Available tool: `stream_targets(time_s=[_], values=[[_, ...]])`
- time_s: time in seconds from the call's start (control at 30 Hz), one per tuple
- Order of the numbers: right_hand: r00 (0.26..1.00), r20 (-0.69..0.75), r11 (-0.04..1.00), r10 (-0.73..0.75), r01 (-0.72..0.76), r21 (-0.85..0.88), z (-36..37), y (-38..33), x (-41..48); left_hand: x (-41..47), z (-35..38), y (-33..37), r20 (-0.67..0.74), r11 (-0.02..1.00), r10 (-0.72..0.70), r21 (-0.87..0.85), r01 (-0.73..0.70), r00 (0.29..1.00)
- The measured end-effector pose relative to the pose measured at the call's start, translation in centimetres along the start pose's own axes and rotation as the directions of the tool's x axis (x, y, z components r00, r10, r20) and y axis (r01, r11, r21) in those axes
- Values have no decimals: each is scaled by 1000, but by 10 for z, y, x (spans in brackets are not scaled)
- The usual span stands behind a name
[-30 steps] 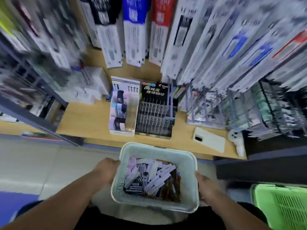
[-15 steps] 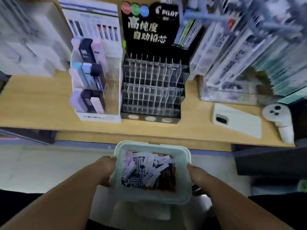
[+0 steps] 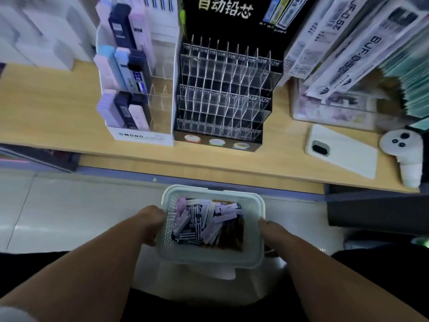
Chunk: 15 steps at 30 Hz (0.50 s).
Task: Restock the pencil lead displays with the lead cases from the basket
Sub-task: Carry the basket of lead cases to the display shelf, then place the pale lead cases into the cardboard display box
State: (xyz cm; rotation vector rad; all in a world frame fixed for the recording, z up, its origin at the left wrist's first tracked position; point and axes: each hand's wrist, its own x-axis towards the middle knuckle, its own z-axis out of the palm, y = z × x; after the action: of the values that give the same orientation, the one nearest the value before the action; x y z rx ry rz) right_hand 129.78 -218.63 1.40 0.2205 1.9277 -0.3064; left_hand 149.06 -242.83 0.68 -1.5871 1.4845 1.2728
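A pale mesh basket (image 3: 210, 257) sits low in front of me, filled with several lead cases (image 3: 204, 223), lilac, striped black-and-white and brown. My left hand (image 3: 151, 223) grips its left side and my right hand (image 3: 267, 228) grips its right side. On the wooden shelf (image 3: 51, 108) stands a white MONO display (image 3: 137, 89), its left columns filled with lilac, blue and dark cases and its right columns bare. Beside it stands a black display (image 3: 222, 89) whose clear slots hold nothing.
A white phone (image 3: 341, 151) lies face down on the shelf at the right, with a white controller (image 3: 404, 152) beside it. Packaged pens (image 3: 343, 47) hang at the upper right over a clear bin (image 3: 336, 110). White boxes (image 3: 41, 38) stand at the back left. Tiled floor lies below.
The view has dropped and closed in on the shelf, so the two displays look larger. The basket is lower and nearer my body. Both hands keep their hold on it.
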Motion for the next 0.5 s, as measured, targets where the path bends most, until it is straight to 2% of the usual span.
stream_targets(time_s=[0.1,0.2,0.3,0.37,0.5], values=[[993,90,982,81,-64,-180,-11,-10,-5,-9,-6,-1,59,998,-30,-45,32,998],[993,81,944,82,-51,-325,-18,-15,6,-5,-20,0,97,1000,10,-7,-10,995],[999,8,970,47,-44,-238,-12,-9,24,4,-19,1,74,999,26,21,-28,997],[999,-35,983,-16,9,-184,-3,1,37,8,-10,-1,8,998,51,24,-52,999],[988,-132,988,-74,55,-142,10,5,36,11,3,-18,-88,986,110,-118,-120,990]])
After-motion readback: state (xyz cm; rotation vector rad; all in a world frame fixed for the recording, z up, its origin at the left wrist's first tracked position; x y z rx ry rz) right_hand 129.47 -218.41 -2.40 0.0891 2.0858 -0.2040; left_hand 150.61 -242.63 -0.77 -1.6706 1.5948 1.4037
